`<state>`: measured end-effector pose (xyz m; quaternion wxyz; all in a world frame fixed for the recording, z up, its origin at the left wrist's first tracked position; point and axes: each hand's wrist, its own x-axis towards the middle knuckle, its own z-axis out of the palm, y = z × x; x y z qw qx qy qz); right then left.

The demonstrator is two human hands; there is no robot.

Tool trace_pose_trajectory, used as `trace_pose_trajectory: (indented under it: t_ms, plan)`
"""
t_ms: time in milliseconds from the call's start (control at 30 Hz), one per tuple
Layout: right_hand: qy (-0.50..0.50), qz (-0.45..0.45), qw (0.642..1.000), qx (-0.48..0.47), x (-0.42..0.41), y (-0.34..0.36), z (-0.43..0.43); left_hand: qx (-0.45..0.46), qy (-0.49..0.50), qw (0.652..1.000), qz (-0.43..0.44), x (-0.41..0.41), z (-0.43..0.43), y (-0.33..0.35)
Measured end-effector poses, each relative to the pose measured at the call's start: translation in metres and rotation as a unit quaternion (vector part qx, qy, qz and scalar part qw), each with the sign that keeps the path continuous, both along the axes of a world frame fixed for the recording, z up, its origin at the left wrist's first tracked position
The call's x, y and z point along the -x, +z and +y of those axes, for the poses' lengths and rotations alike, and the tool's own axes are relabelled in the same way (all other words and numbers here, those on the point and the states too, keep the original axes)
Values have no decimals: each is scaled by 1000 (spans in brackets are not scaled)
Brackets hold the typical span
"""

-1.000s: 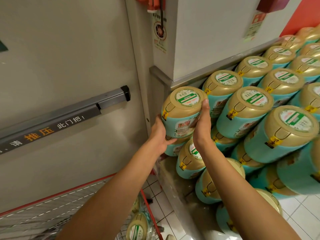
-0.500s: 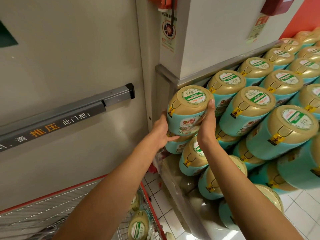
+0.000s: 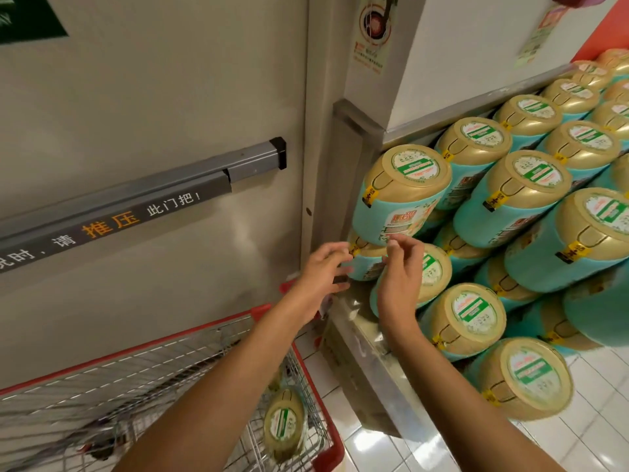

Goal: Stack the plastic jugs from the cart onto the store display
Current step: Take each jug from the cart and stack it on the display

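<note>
A: Head view: left hand [image 3: 323, 270] and right hand [image 3: 400, 267] both empty, fingers loosely curled, just below top-left jug [image 3: 401, 195] on display [image 3: 371, 362].

B: Next jug [image 3: 284, 424] down-left in cart [image 3: 313, 434], cap up. Left hand nearer; reach down.

Cream door [image 3: 153, 97] with grey push bar [image 3: 190, 175]; white-tiled floor [image 3: 585, 441].

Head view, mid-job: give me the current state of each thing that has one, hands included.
Left hand: open, empty, off the jugs.
Right hand: open, empty.
Top corner jug: set on the stack, ungripped.
Display stack: several tiers, caps outward.
Cart: one jug visible inside.
Door push bar: unpressed.
</note>
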<state>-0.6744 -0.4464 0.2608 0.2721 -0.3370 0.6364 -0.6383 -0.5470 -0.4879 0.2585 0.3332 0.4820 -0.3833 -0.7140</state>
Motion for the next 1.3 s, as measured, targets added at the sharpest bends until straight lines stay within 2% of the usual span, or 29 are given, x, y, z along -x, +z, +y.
trace_pose_trajectory:
  t_ms: [100, 233, 400, 500, 600, 700, 800, 933, 1100, 1200, 1300]
  plan:
    - [48, 25, 998, -14, -26, -12, 10, -26, 55, 998, 19, -22, 14, -22]
    - [97, 8, 994, -58, -55, -38, 23, -46, 118, 992, -6, -62, 35, -59]
    - [159, 35, 979, -122, -88, -85, 42, -94, 197, 975, -34, -114, 67, -112]
    - [247, 7, 943, -223, -107, -122, 55, -146, 247, 957, -42, -133, 89, -151]
    - [317, 39, 900, -297, -126, -165, 63, -211, 262, 940, -61, -140, 113, -196]
    - [341, 72, 864, -364, -142, -210, 66, -281, 271, 917, -83, -137, 130, -233]
    - [363, 101, 819, -433, -149, -254, 75, -305, 252, 906, -151, -131, 149, -272]
    - [403, 135, 772, -473, -149, -300, 94, -302, 209, 915, -168, -115, 167, -311]
    - [389, 158, 746, -516, -144, -346, 102, -348, 211, 895, -180, -99, 184, -341]
    - [344, 91, 748, -561, -141, -366, 101, -355, 220, 888, -190, -93, 189, -355]
    - [305, -13, 751, -585, -139, -377, 101, -377, 301, 853, -197, -83, 178, -358]
